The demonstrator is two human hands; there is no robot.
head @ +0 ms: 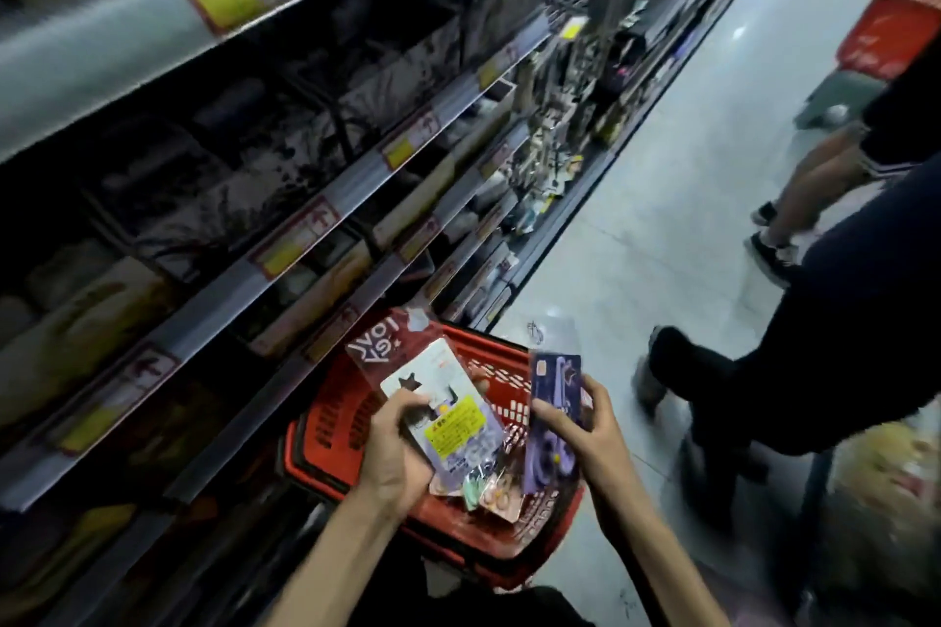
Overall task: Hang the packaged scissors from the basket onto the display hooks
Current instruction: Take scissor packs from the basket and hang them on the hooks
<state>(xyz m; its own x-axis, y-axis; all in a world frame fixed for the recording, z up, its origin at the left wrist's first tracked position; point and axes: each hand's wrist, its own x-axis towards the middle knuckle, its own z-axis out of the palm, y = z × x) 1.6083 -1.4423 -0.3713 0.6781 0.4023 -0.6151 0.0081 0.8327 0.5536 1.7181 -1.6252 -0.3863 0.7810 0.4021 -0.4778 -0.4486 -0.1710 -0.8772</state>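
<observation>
We've got the purple blister-packed scissors (555, 415) pinched in our right hand (585, 430) and a white card-backed scissors pack (440, 402) gripped in our left hand (397, 453). Both are lower centre, over the red plastic basket (328, 420), probably so we can sort them before hanging.

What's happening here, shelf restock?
A person stands over a red basket beside store shelves. The left-hand grip holds a white pack with a yellow sticker; the right-hand grip holds a purple scissors pack. Both are above the basket, where more packs lie. Neither is at a hook yet. Another person stands in the aisle to the right.
</observation>
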